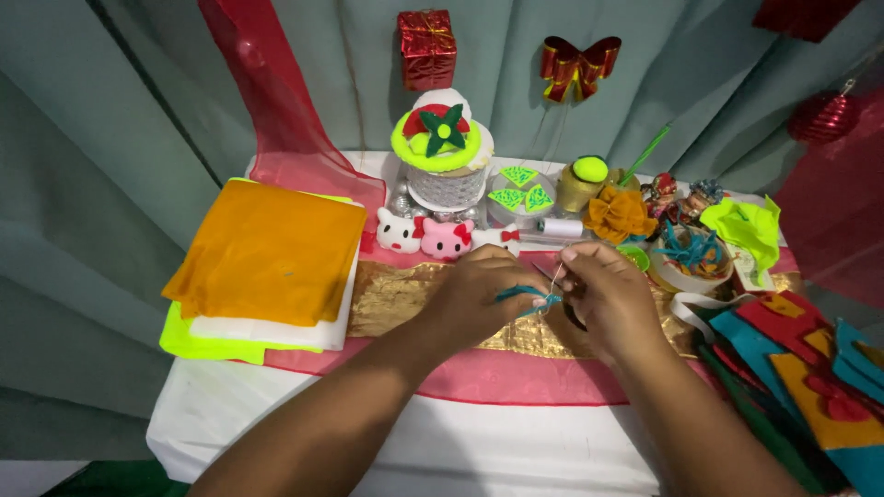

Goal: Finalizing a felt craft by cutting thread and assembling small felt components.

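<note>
A small teal felt piece sits between the two hands, held above the gold cloth near the middle of the bench. The left hand pinches it from the left, its grip closed tight on the teal strip with fingers curled over. The right hand meets it from the other side, fingertips pressed together on a thin thread that runs up from the felt; a dark slim tool shows under this hand, but what it is cannot be told. The two hands touch or nearly touch at the felt.

Just behind the hands stand two little cat-face figures, one white and one pink, and beside them a white spool. Farther back rises a round decorated piece with a neon yellow ring, a red top and a dark green star. To its right lie green triangle shapes on a round lid, a gold jar with a yellow ball on it and an orange fabric flower.

On the left lies a stack of felt sheets, orange on top, white and neon yellow beneath. On the right a round container holds teal scraps, with neon yellow felt behind it and coloured felt cutouts in red, teal and orange spread near the right forearm.
</note>
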